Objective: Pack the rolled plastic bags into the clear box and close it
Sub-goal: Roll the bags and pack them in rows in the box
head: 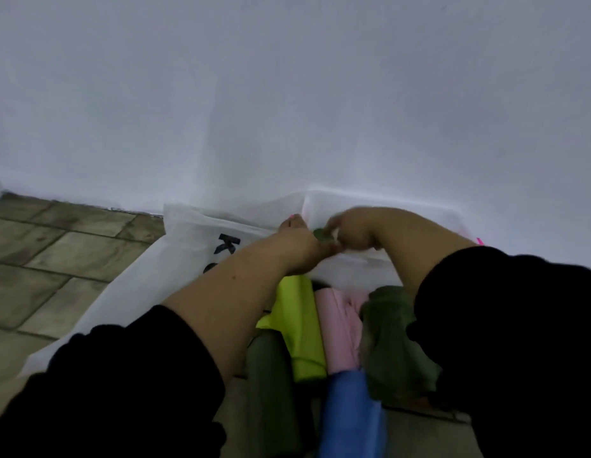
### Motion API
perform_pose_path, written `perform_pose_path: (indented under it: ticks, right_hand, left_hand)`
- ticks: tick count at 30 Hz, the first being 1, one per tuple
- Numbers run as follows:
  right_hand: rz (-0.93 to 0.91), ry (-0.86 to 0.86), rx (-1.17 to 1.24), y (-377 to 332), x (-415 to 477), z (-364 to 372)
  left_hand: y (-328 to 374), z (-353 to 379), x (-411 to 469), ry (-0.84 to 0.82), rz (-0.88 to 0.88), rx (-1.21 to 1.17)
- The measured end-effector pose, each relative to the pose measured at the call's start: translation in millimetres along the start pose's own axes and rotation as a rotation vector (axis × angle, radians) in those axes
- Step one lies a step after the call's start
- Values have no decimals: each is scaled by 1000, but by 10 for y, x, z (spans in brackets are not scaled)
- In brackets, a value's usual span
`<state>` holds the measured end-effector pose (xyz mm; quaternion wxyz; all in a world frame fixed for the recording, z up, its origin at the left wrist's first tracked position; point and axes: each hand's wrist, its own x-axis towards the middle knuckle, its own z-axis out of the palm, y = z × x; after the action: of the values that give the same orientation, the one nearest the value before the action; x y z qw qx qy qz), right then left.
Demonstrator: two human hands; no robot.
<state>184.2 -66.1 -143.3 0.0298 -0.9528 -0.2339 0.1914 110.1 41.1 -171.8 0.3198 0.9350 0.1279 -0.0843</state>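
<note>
Viewing from the head, we see our left hand (pixel 299 234) and blurred right hand (pixel 355 231) pinching a small green roll (pixel 321 234) over the clear box (pixel 403 209); other rolled bags (pixel 300 325) lie nearer us; the white bag (pixel 188 256) reads "K"

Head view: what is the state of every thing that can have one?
small green roll, held between the hands
right hand, fingers curled on it, blurred
left hand, beside it, grip unclear
clear box, seems open
white bag, lying flat
coloured rolls, rolled, not yet packed
</note>
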Motion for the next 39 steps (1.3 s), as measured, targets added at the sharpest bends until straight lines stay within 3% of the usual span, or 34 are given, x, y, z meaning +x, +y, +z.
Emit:
perform_pose_path:
  ticks: [3,4,7,11,15,18,22,25,28,30,33,35,36,39]
  right_hand:
    - [-19,498,359,-46,-668,-81]
    - [-45,557,378,-79,-952,-26]
    - [-103,346,158,-181,-1757,436]
    - [27,64,7,-352,-2236,1305]
    - [64,224,78,-298,-2285,1753]
    - [-79,353,-2,-20,-2443,1826]
    - [-187,331,20,267,-2732,1931]
    - [-126,380,240,384,-2886,2091]
    - [156,424,680,451,-2989,2185]
    - [275,450,843,483,-3015,2232]
    - [357,519,1012,454,-3040,2228]
    - [425,531,1123,391,-3056,2207]
    - [427,507,1182,356,-3052,2218]
    - [348,341,1390,196,-3047,2227]
  left_hand:
    - [-21,20,25,23,-34,-68]
    - [-36,24,-8,37,-46,-81]
    - [-81,50,-223,182,-4,3]
    - [12,170,-819,356,245,-119]
    - [75,346,-1566,214,361,-171]
    - [6,489,-1965,133,389,-142]
    - [-177,918,-2288,-137,518,159]
    - [-369,1296,-2358,-203,558,354]
    - [-471,1464,-2396,-56,557,390]
    - [-433,1479,-2445,8,549,400]
    - [-271,1407,-2399,-25,399,411]
    - [-151,1357,-2322,-59,189,246]
    - [-105,1340,-2303,-80,61,35]
    - [18,1339,-2323,-288,-356,-887]
